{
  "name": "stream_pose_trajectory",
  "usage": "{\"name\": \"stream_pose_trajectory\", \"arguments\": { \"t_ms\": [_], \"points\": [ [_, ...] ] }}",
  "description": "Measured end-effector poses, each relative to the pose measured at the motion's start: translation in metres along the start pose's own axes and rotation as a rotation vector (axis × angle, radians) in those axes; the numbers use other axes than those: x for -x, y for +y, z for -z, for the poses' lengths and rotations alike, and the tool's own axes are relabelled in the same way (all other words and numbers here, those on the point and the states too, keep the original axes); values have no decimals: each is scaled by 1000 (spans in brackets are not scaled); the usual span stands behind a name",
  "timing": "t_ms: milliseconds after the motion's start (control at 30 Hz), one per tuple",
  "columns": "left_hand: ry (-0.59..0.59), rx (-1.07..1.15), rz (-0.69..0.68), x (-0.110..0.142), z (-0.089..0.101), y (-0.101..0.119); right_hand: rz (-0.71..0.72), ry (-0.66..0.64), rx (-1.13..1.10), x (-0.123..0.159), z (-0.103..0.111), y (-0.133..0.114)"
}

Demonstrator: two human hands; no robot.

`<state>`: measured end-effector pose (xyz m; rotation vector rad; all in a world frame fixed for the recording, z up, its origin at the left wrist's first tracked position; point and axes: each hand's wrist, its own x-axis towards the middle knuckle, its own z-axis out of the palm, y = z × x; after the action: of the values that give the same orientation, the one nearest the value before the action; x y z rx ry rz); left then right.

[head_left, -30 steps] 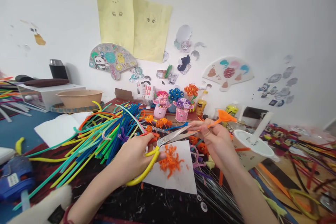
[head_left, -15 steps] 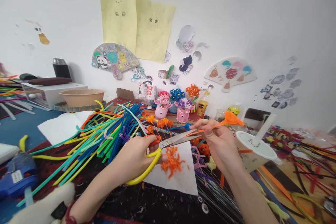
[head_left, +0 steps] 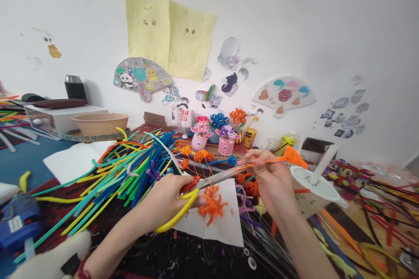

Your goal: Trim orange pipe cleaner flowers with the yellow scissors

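My left hand (head_left: 165, 202) grips yellow-handled scissors (head_left: 199, 189), blades nearly closed and pointing right toward my other hand. My right hand (head_left: 270, 178) pinches an orange pipe-cleaner piece (head_left: 290, 157) by its stem, its fluffy end sticking out to the right above a white lidded cup (head_left: 314, 187). The scissor tips meet the stem at my right fingers. Below the blades, orange fuzz clippings (head_left: 212, 202) lie on a white paper sheet (head_left: 225, 224).
A big heap of coloured pipe cleaners (head_left: 131, 165) lies at left. Small pipe-cleaner flower pots (head_left: 214, 133) stand by the wall. A blue glue gun (head_left: 18, 222) sits at far left, a tan bowl (head_left: 100, 122) behind. Loose stems clutter the right side.
The scissor blades have closed further on the orange stem. Both hands have shifted slightly, and the orange piece's fluffy end sits a little lower and further right.
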<state>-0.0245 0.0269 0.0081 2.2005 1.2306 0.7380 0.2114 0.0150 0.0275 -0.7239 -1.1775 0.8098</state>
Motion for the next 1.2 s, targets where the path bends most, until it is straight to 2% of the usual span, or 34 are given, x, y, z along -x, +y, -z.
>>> {"name": "stream_pose_trajectory", "arguments": {
  "t_ms": [600,800,1200],
  "points": [
    [-107,83,5,2,-1,2,35,9,-48,2,-3,1],
    [-250,115,31,4,-2,1,32,18,-37,2,-2,4],
    [-226,0,43,8,-2,7,45,33,-80,4,-6,3]
  ]
}}
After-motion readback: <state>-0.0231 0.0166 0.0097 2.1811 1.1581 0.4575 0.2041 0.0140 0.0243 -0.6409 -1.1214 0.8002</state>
